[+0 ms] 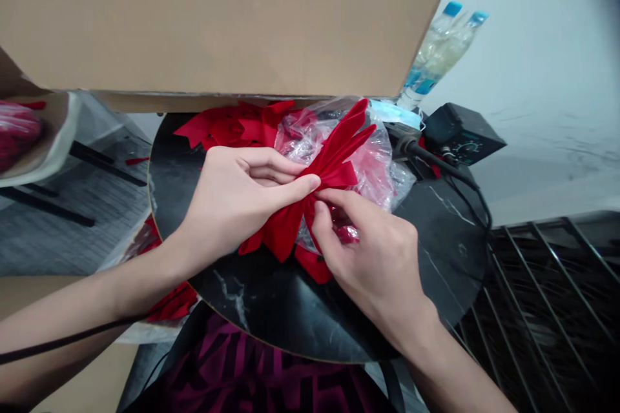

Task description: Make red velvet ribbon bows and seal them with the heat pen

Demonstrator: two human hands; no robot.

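Observation:
A red fabric bow [339, 142] with long loops and tails is held over a round black marbled table [242, 297]. My left hand [242, 187] pinches it near the middle, thumb on top. Just right of that, my right hand [368, 245] has thumb and fingertips closed at the bow's centre; the fingers cover whatever fine part they grip there. Beneath and behind the bow lies a crumpled clear plastic bag [378, 168] with red pieces inside. More red bows [232, 129] are piled at the table's back left.
A large cardboard box [232, 19] stands behind the table. Plastic bottles [443, 45], a pale blue face mask [397, 113] and a black box-shaped device [462, 132] with cables are at the back right. A metal rack [542, 284] is at right, a white chair [62, 142] at left.

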